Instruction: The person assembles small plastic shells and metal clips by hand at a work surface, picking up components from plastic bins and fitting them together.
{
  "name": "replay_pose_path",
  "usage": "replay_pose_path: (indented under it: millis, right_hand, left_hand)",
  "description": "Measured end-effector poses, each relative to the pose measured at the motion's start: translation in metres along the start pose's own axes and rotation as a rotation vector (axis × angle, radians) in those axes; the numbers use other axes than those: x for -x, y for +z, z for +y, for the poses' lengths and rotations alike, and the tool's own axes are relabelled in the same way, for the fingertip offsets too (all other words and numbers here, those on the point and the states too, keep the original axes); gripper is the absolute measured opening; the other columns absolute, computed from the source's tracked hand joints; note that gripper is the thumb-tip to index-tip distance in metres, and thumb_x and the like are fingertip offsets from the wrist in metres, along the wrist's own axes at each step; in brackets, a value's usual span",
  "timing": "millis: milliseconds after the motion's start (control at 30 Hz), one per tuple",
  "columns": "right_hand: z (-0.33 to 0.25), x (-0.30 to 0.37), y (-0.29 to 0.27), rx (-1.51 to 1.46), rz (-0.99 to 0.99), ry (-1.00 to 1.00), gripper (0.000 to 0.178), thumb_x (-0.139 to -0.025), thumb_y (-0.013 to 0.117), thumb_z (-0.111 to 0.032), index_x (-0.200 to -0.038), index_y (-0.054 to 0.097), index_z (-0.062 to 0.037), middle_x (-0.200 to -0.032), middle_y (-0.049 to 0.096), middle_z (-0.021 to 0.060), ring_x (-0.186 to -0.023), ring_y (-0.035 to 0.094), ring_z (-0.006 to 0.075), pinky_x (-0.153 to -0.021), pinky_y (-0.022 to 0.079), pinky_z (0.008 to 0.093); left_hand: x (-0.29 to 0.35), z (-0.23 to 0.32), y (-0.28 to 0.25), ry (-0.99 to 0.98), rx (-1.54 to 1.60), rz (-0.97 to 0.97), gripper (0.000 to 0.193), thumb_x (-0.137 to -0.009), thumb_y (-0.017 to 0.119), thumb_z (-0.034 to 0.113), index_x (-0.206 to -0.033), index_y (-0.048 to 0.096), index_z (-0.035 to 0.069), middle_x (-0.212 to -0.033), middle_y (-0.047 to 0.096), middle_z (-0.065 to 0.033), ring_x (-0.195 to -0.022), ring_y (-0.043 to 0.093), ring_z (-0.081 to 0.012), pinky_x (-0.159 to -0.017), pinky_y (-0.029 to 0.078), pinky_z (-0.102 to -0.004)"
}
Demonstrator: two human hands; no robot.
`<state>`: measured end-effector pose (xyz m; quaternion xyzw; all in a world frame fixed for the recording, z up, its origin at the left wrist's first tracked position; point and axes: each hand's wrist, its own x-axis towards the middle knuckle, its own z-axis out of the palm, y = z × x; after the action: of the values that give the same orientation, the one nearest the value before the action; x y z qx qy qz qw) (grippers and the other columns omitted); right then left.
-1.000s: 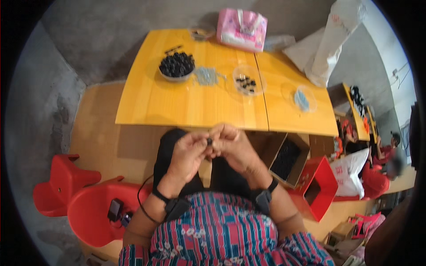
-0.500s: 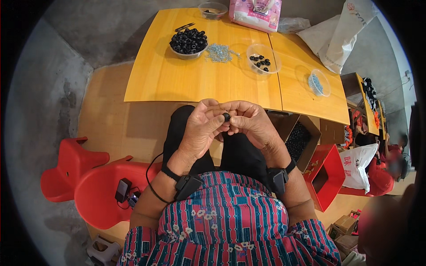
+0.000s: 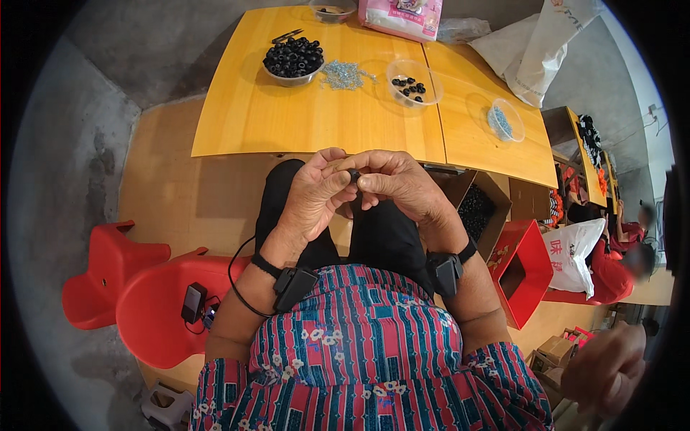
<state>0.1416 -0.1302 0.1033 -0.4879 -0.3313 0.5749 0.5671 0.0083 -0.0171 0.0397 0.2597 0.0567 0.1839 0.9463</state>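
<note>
Over my lap, just off the table's near edge, both my hands meet at one small round black bead-like piece. My left hand pinches it between thumb and fingers. The thumb and fingertips of my right hand press on its other side. Fingertips cover much of the piece, so any smaller part on it cannot be made out. Beyond my hands, a clear bowl is heaped with similar black pieces. Beside it lies a loose pile of small clear bits. Another clear bowl holds several black pieces.
A small tub of bluish bits stands on the yellow table. Dark tweezers lie behind the heaped bowl. An open carton and red box stand right, red chairs left. Another person's blurred hand shows lower right.
The whole view has shifted slightly, so everything sits a little higher and further left. My fingers now cover more of the black piece. The blurred shape at lower right has changed.
</note>
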Motion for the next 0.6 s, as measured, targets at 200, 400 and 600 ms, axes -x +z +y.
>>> replay_pose_path:
  millis: [200, 400, 600]
  right_hand:
    - [0.0038, 0.0012, 0.0041, -0.018, 0.060, -0.051, 0.029, -0.082, 0.067, -0.013, -0.106, 0.062, 0.0028, -0.085, 0.064, 0.0060, -0.068, 0.058, 0.0098, -0.061, 0.050, 0.0216]
    - [0.0060, -0.0017, 0.0057, -0.015, 0.108, -0.050, 0.030, -0.081, 0.069, -0.012, -0.105, 0.062, 0.0034, -0.082, 0.064, 0.0055, -0.065, 0.056, 0.0094, -0.060, 0.048, 0.0207]
    - [0.0073, -0.0015, 0.0038, 0.136, 0.077, -0.141, 0.030, -0.082, 0.068, -0.017, -0.106, 0.063, 0.0015, -0.078, 0.062, 0.0025, -0.061, 0.054, 0.0070, -0.056, 0.045, 0.0187]
  left_hand:
    - [0.0033, -0.0011, 0.0030, 0.024, 0.021, 0.016, 0.031, -0.083, 0.066, 0.006, -0.108, 0.048, 0.005, -0.094, 0.062, -0.0086, -0.079, 0.065, -0.0130, -0.068, 0.056, -0.0207]
    - [0.0047, 0.0021, 0.0004, 0.000, -0.020, 0.018, 0.026, -0.085, 0.063, 0.005, -0.107, 0.049, 0.005, -0.094, 0.062, -0.0069, -0.085, 0.063, -0.0131, -0.076, 0.054, -0.0228]
    - [0.0020, 0.0019, -0.0039, 0.003, -0.055, 0.013, 0.028, -0.084, 0.063, 0.004, -0.109, 0.050, 0.004, -0.095, 0.063, -0.0085, -0.081, 0.065, -0.0134, -0.073, 0.055, -0.0229]
